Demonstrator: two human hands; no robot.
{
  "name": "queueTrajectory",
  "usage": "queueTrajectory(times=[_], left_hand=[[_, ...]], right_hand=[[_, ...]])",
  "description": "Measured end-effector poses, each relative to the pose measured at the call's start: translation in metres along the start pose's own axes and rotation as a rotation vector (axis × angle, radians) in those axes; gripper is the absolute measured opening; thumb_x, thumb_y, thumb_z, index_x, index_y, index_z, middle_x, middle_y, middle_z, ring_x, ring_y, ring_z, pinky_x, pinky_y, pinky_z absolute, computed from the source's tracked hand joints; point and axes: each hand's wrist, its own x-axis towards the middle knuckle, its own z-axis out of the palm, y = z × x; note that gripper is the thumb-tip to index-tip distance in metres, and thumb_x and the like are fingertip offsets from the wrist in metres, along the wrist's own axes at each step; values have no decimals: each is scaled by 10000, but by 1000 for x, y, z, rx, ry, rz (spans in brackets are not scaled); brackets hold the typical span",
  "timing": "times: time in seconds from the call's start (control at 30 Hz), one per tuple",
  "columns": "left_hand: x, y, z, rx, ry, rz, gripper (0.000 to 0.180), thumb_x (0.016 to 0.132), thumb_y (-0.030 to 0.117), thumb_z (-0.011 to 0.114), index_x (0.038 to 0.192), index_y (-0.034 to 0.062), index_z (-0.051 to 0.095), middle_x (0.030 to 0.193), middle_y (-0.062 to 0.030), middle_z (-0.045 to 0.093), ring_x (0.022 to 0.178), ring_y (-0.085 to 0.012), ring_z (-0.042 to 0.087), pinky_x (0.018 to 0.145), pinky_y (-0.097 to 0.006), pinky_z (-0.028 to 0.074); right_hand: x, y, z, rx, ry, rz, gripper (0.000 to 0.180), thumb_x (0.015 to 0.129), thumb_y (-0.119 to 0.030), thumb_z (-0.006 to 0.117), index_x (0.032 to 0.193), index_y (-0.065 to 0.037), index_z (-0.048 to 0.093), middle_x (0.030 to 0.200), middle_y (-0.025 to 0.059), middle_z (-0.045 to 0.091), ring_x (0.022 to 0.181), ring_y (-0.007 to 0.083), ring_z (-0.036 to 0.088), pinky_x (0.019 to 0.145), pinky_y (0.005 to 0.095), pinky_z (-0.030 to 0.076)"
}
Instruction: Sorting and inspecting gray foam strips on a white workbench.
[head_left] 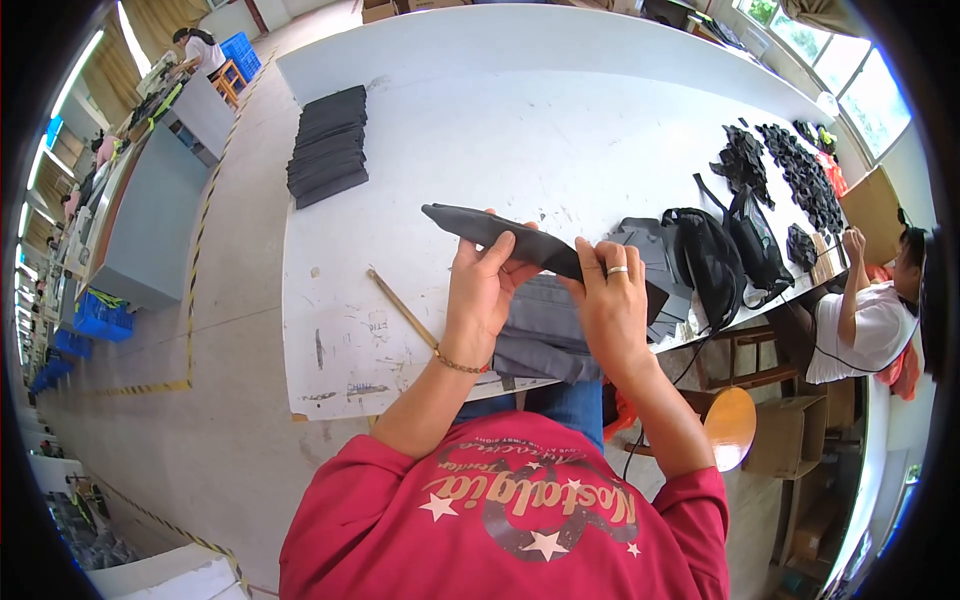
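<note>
Containers: blue crates (pixel 103 316) stand on the floor along the left side; the nearest has something yellow-green at its top, too small to identify. Cardboard box (pixel 787 437) sits low at right, beside a round-topped stool (pixel 730 428); its contents cannot be made out. Two black bags (pixel 708 268) lie on the right part of the counter (pixel 440 140); whether they hold anything, cannot tell.

Hands: dark fabric piece (pixel 545 248) is held raised above the counter, over a stack of grey folded pieces (pixel 545 322). Left hand (pixel 485 280) grips it near mid-length, thumb on the near face, fingers behind. Right hand (pixel 612 295) pinches its right end, fingers close together; a ring shows on one.

Edges: the grey stack reaches the near edge, against the person's waist. A white upright panel (pixel 560 45) bounds the far edge. Wooden stick (pixel 400 305) lies slantwise left of the left hand.

Room: white surface stretches from the dark folded stack (pixel 328 145) at far left to the black scraps (pixel 805 185) at far right. Left of the counter, a floor aisle is marked with striped tape (pixel 205 230). A co-worker (pixel 865 330) sits at right.
</note>
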Motion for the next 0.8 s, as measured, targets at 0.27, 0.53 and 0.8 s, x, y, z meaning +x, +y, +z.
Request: queueTrajectory(times=[0.27, 0.53, 0.8], left_hand=[[-1, 16, -4, 105, -44, -3, 396, 983, 48, 521, 1338, 12, 349, 1140, -256, 628, 1016, -341, 679, 788, -474, 625], [8, 16, -13, 73, -88, -126, 337, 975, 46, 526, 1284, 18, 392, 1123, -260, 640, 1006, -351, 682, 784, -467, 624], [-13, 6, 9, 151, -25, 98, 578, 971, 9, 517, 1461, -7, 211, 1170, -238, 604, 1070, -302, 655, 827, -434, 622]], right_hand=[[1, 6, -9, 195, -18, 19, 383, 738, -78, 772, 1108, -32, 684, 946, 81, 553, 868, 284, 547, 765, 409, 470], [2, 13, -13, 10, 16, -209, 347, 731, -70, 732, 1070, -24, 677, 943, 49, 562, 874, 229, 556, 742, 367, 452], [-2, 3, 1, -74, 52, -151, 428, 753, -89, 702, 1163, 6, 626, 1010, 72, 544, 907, 240, 550, 779, 377, 447]])
